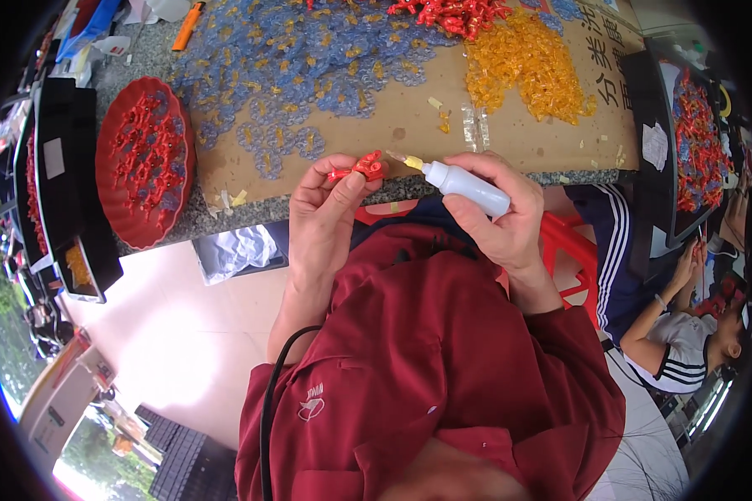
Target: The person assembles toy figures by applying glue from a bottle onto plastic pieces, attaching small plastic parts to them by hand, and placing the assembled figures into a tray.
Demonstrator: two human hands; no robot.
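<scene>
1. A red scalloped dish (117,179) is seen at nine o'clock on the table edge (226,219), filled with small red plastic pieces; these are too tangled to be counted. One such dish is in view.
2. At eleven to twelve o'clock, a wide spread of blue-and-yellow ornaments (309,58) is laid on a cardboard sheet (409,117); too many for a count.
3. Near the centre, a single red plastic piece (361,167) is pinched between thumb and fingertips of the left hand (322,221), just off the table edge.
4. Just at three o'clock of it, one white squeeze bottle (468,185) with a yellow nozzle is gripped by the right hand (501,213), the tip aimed at the piece and very close to it.
5. At one o'clock, one yellow pile (530,71) and one red heap (451,12) are set.
6. A likely risk is judged: too hard a squeeze could flood the piece and wet the left fingertips, since they are so close to the nozzle; a loose pinch could let the piece be dropped to the floor.
</scene>
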